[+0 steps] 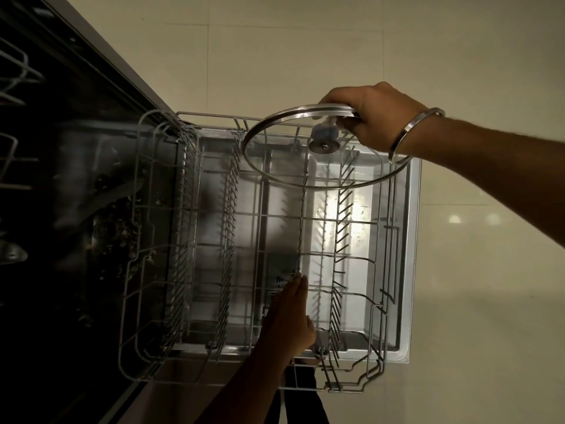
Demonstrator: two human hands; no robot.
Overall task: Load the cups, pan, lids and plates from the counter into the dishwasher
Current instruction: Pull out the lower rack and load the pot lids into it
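A round glass lid (284, 154) with a steel rim and a knob hangs over the far end of the pulled-out lower rack (128, 270). My right hand (371, 113) grips the lid's rim at its far right edge; a steel bangle circles that wrist. My left hand (290, 319) reaches in from below with straight fingers, its fingertips touching a row of wire tines near the middle of the rack. The rack holds no dishes and sits over the open dishwasher door (411, 270).
The dark dishwasher interior (76, 209) fills the left side, with part of an upper rack (15, 75) at the top left. Beige floor tiles (489, 301) lie to the right of and beyond the door.
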